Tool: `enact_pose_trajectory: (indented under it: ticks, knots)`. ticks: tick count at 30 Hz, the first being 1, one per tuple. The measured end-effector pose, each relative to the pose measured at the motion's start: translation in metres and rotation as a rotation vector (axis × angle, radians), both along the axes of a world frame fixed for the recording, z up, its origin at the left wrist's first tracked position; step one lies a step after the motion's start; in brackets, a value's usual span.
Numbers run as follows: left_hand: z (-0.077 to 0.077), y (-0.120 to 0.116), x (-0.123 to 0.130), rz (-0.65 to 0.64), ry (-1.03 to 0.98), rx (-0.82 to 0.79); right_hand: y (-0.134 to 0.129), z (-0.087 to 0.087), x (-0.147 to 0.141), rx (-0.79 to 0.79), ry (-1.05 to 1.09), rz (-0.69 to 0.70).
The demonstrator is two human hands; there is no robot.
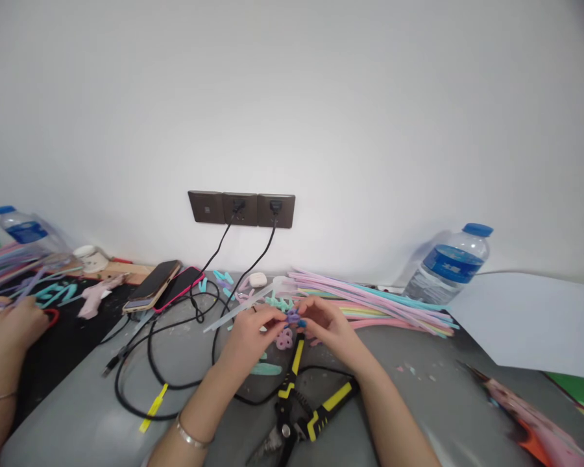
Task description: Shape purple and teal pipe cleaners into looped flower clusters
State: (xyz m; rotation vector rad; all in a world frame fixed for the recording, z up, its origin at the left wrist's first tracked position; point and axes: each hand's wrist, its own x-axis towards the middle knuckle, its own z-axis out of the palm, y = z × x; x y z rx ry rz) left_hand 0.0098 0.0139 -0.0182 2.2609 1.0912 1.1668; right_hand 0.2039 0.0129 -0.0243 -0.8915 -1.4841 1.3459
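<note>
Near the middle of the table, my left hand point(260, 329) and my right hand point(326, 324) meet over a small purple pipe-cleaner piece point(292, 316), pinched between the fingertips of both. Its exact shape is partly hidden by the fingers. Just below it lies a pink-purple flower shape point(285, 338) made of loops. Teal pipe-cleaner pieces point(278, 302) sit right behind the hands. Between my forearms rests a pair of black and yellow pliers point(292, 405), its handles spread apart.
Long pastel pipe cleaners point(370, 298) lie at the back right, by a tilted water bottle point(450, 263) and white paper point(535, 324). Black cables point(150, 363) loop beside two phones point(153, 285). At far left, another person's hands point(14, 324) work. A glue gun point(530, 415) lies right.
</note>
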Motion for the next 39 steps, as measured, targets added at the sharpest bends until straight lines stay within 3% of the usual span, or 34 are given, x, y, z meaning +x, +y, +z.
enact_pose_trajectory:
  ticks: [8,14,18,24,32,39]
  knots:
    - [0.001,-0.001,0.002,-0.039,0.032,0.026,0.003,-0.004,-0.004,-0.21,0.091,-0.029]
    - [0.001,0.0,0.003,-0.016,0.005,-0.181,0.002,-0.001,-0.002,-0.129,0.066,-0.041]
    - [-0.002,0.001,0.003,-0.003,0.088,-0.155,0.002,-0.001,-0.002,-0.105,0.017,-0.048]
    - [-0.004,0.0,0.004,-0.04,-0.006,-0.238,0.005,-0.007,-0.002,-0.13,0.032,-0.073]
    - [-0.006,0.001,0.001,-0.032,0.071,0.091,0.003,-0.005,-0.003,-0.163,0.077,-0.063]
    - [-0.003,0.003,-0.004,-0.068,0.068,-0.007,0.004,-0.01,0.001,-0.219,0.064,-0.032]
